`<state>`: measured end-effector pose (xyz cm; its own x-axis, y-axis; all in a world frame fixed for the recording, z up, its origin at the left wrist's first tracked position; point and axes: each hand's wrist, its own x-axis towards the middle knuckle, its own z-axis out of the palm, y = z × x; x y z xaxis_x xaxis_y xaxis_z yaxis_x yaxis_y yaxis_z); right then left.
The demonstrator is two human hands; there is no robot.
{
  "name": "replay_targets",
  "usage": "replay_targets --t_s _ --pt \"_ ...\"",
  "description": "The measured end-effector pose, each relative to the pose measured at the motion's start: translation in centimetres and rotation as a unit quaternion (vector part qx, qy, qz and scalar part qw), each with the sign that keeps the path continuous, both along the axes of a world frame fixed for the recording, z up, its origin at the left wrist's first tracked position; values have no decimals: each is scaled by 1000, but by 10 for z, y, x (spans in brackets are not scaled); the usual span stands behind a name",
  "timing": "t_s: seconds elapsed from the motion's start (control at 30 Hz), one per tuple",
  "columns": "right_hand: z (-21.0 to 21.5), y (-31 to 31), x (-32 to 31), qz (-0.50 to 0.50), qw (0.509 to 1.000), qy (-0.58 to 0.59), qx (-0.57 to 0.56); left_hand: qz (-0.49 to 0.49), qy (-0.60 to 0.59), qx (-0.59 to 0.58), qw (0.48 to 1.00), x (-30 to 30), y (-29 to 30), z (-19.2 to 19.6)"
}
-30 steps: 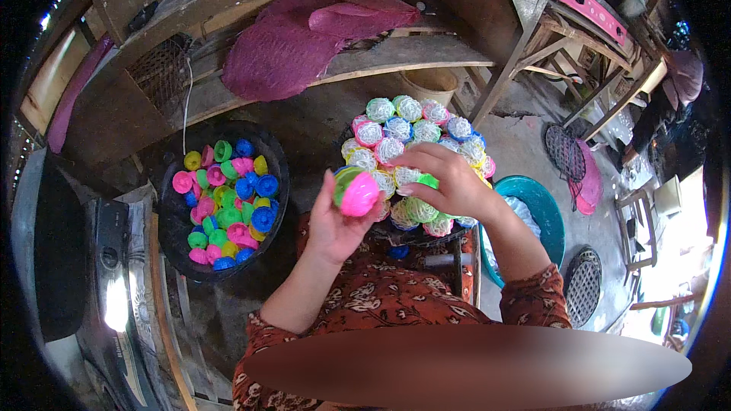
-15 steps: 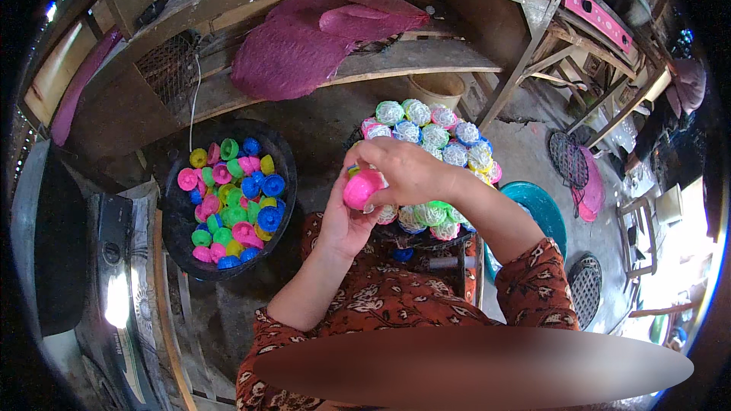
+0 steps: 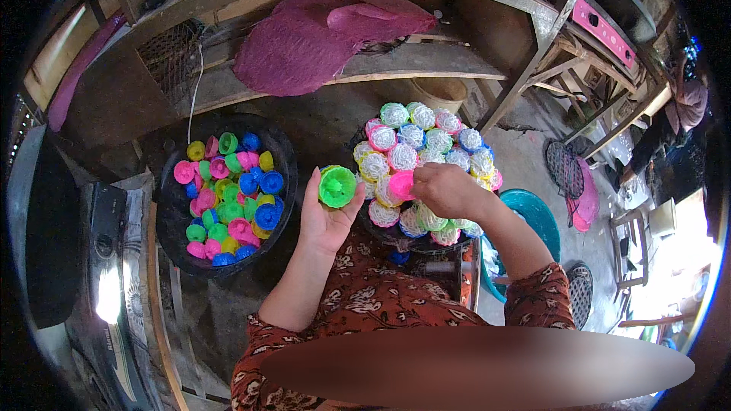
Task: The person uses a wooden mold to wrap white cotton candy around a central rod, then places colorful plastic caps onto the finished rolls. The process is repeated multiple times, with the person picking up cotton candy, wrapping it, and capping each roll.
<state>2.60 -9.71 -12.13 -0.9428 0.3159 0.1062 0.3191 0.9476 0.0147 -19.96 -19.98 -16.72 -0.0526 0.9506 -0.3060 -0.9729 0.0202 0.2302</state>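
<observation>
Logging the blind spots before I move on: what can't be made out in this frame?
- Head view: the pink cup is half covered by the right hand.
- The filled cups under that hand are hidden.
- The dark basin floor is buried under loose coloured cups.
- The left hand covers the green cup base.

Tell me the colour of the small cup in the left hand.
Bright green: the cup sits in the left hand, clearest in the head view.
</observation>
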Motion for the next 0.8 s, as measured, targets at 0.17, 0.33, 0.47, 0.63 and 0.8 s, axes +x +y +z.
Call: replay_targets --t_s 0.17,0.33,0.47,0.63,0.8 --pt "0 -2 0 -5 1000 -29 6 -2 1 2 1000 0 0 -2" --pt "32 -2 -4 -8 989 103 -102 -22 40 9 999 12 6 9" --pt "48 6 -40 9 953 251 -170 -76 65 73 992 30 24 28" --pt "58 23 -67 12 955 264 -135 -78 85 71 991 28 33 44" --pt "53 28 -73 -5 946 257 -196 -28 98 30 994 22 33 41"
